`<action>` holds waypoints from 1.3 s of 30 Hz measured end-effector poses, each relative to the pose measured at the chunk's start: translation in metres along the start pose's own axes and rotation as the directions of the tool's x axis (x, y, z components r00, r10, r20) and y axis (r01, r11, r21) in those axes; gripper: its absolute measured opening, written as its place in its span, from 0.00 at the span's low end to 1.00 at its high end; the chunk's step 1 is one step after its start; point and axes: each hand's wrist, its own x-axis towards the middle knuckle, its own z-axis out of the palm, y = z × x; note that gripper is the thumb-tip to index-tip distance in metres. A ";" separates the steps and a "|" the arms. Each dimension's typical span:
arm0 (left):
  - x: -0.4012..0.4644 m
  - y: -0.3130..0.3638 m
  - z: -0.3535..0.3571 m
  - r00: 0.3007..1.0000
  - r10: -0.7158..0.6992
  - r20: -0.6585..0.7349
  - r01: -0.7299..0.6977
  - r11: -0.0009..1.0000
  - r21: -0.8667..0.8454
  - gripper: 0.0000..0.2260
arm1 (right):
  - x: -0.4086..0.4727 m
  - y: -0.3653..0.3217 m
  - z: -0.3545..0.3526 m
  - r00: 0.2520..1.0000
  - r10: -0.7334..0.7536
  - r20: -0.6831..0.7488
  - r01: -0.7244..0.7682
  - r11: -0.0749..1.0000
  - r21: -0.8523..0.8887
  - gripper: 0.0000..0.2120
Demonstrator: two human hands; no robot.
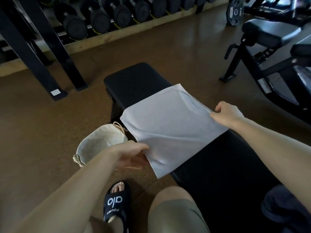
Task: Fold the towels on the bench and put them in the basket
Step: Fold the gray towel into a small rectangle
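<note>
Gripped w/ left hand (133,154) & right hand (226,115), pinching opp. edges of thin white folded cloth towel (170,126) on black padded bench (139,81). Looked light, floppy, non-fragile; best held at corners. Cream fabric basket (99,145) just beside.

Both hands (133,153) (226,114) pinch a white towel (171,126) on the black bench (138,78) beside the basket (101,140).

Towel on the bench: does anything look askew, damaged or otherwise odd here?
Slightly askew only. The white towel lies diagonally across the black bench, its near-left corner overhanging the edge above the floor beside the basket. The left hand and right hand each grip an edge. No damage or spill shows.
</note>
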 end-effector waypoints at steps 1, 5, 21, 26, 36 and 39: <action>0.005 0.001 -0.006 0.996 0.023 -0.089 -0.026 0.999 -0.034 0.14 | 0.003 -0.004 0.000 0.999 -0.016 -0.032 0.017 1.000 0.022 0.17; 0.031 0.005 -0.030 0.901 0.087 -0.426 -0.186 0.963 -0.195 0.19 | 0.026 -0.036 0.011 0.982 -0.133 -0.138 0.146 0.985 0.088 0.19; 0.067 0.047 -0.064 0.757 0.188 -0.625 -0.347 0.927 -0.143 0.04 | 0.105 -0.112 0.047 0.941 -0.168 -0.293 0.239 0.944 0.228 0.02; 0.068 0.049 -0.071 0.752 0.196 -0.630 -0.367 0.917 -0.153 0.07 | 0.113 -0.115 0.045 0.945 -0.163 -0.283 0.240 0.934 0.265 0.04; 0.069 0.048 -0.071 0.692 0.380 -0.614 -0.350 0.920 0.175 0.06 | 0.118 -0.115 0.046 0.945 -0.259 -0.202 0.309 0.908 0.283 0.08; 0.070 0.049 -0.069 0.695 0.408 -0.591 -0.346 0.911 0.223 0.05 | 0.120 -0.117 0.046 0.948 -0.253 -0.192 0.301 0.906 0.296 0.08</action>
